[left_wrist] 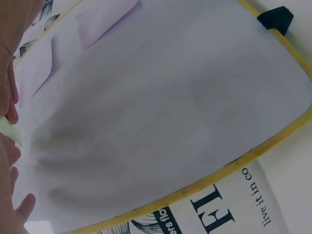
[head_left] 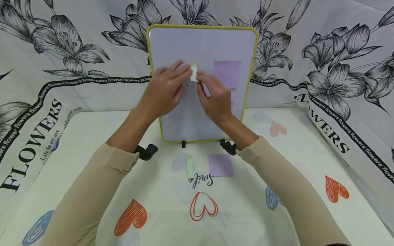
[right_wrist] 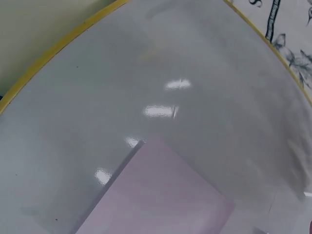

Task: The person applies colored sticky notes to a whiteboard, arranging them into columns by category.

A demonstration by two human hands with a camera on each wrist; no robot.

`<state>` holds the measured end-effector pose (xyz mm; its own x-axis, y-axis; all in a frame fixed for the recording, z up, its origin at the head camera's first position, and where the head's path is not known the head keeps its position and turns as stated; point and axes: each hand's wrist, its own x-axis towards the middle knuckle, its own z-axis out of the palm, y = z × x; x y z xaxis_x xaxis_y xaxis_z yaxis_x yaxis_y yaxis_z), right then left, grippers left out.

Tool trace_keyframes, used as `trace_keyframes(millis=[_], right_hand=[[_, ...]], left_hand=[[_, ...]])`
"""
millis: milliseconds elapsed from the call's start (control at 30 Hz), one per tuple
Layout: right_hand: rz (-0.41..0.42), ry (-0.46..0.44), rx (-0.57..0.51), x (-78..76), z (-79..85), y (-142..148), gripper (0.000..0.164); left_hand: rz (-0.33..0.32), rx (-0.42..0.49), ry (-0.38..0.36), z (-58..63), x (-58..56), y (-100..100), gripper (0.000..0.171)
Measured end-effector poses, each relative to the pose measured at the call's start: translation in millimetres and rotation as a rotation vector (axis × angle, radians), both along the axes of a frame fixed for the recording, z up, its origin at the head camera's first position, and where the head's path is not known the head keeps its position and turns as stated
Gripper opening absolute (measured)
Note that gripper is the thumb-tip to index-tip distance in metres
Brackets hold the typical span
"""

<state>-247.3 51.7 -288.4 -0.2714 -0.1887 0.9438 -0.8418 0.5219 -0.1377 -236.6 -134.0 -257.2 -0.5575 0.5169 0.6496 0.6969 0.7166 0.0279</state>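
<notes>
A narrow pale green sticky note (head_left: 193, 71) lies against the upright whiteboard (head_left: 175, 126), between the two hands. My left hand (head_left: 167, 87) is spread over the board, its fingertips touching the note's left side with the thumb apart. From the right, my right hand (head_left: 217, 99) pinches the note's lower right edge between thumb and forefinger. The left wrist view catches only part of the green note (left_wrist: 9, 130) at its left edge. Right of the hands, a purple sticky note (head_left: 226, 73) is stuck on the board, and a second purple piece (head_left: 232, 104) shows partly behind the right hand.
On the table in front of the board lie a green strip (head_left: 190, 167) and a purple square note (head_left: 221, 165). Black feet (head_left: 183, 144) hold the yellow-framed board up. Behind it hangs a flower-printed cloth (head_left: 70, 44).
</notes>
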Motion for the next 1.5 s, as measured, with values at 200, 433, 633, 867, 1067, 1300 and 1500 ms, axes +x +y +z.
trace_keyframes(millis=[200, 433, 633, 867, 1067, 1300, 1500], right_hand=[[-0.021, -0.002, 0.001, -2.1, 1.7, 0, 0.012], [-0.022, 0.000, 0.001, -5.3, 1.1, -1, 0.011], [-0.027, 0.007, 0.014, -8.7, -0.4, 0, 0.012], [-0.026, 0.008, 0.025, -9.6, -0.4, 1, 0.012], [-0.026, -0.003, 0.038, -9.5, -2.6, 0, 0.012], [-0.032, -0.040, 0.064, -8.4, -7.7, 0, 0.013], [-0.035, -0.057, 0.067, -7.6, -8.7, 0, 0.013]], left_hand=[[0.008, -0.022, 0.000, 2.2, -2.6, 0, 0.041], [0.015, -0.050, 0.002, 4.2, -5.1, 1, 0.041], [0.034, -0.081, 0.018, 2.7, -7.6, 2, 0.042], [0.057, -0.119, 0.032, 0.7, -9.5, 2, 0.043], [0.087, -0.150, 0.039, 0.2, -10.2, 3, 0.046], [0.100, -0.167, 0.055, -0.8, -10.7, 2, 0.047], [0.116, -0.188, 0.064, -1.1, -10.6, 2, 0.048]])
